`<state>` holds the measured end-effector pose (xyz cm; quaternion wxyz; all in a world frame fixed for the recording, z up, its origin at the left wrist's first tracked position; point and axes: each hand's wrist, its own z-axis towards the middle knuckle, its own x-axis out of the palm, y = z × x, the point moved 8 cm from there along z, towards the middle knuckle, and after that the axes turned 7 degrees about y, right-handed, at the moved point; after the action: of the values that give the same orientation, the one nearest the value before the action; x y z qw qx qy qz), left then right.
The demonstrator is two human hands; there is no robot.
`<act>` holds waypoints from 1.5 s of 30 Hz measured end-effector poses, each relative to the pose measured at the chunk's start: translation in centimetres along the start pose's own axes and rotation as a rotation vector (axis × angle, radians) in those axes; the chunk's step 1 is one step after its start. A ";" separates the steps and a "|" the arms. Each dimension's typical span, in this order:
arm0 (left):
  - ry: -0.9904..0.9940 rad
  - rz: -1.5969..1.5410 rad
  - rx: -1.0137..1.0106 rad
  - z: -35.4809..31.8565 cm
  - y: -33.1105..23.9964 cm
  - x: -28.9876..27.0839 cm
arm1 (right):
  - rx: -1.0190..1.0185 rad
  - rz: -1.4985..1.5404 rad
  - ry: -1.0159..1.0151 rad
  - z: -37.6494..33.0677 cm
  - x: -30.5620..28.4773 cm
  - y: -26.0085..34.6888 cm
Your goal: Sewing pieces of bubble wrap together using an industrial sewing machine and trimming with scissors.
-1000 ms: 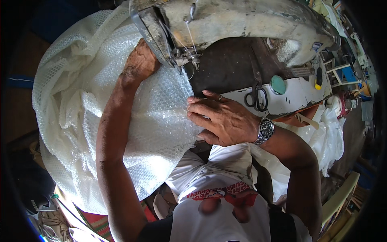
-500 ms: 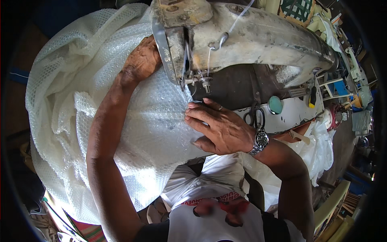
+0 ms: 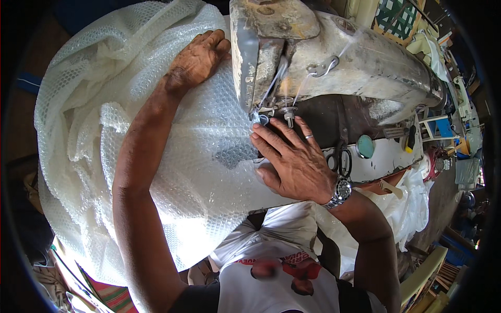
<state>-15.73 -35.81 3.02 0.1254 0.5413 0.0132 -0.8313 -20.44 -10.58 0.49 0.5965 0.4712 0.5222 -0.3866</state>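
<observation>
Bubble wrap (image 3: 203,138) lies on the bench (image 3: 383,163) beside the sewing machine (image 3: 370,60). The right hand (image 3: 300,164) rests at the wrap's edge, fingers apart; whether the curled left hand (image 3: 201,58) has its grip clamped cannot be told.

On my feed, the bubble wrap (image 3: 201,141) is milky white, honeycomb-patterned; the machine (image 3: 365,60) cream-grey, mottled brown; the scissors (image 3: 342,145) black, the disc (image 3: 365,146) teal, the watch (image 3: 342,191) silver. I see white trousers (image 3: 287,224), a red-printed white shirt (image 3: 242,292), green-striped red cloth (image 3: 117,298).
</observation>
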 end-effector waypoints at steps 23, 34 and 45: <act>-0.065 0.067 -0.019 0.6 -0.2 0.0 | 0.235 -0.093 -0.668 -10.5 -13.2 -0.5; -0.229 0.109 -0.007 0.1 -1.9 -3.7 | 0.894 0.226 -0.550 -24.8 -25.1 -42.3; -0.179 0.085 -0.054 -1.6 2.7 -0.7 | 0.670 0.238 -1.069 -29.4 -16.6 -38.3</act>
<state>-13.44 -38.03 3.30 0.1757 0.4614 0.0013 -0.8696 -67.19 7.47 10.53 0.6337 0.4290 -0.0521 -0.6416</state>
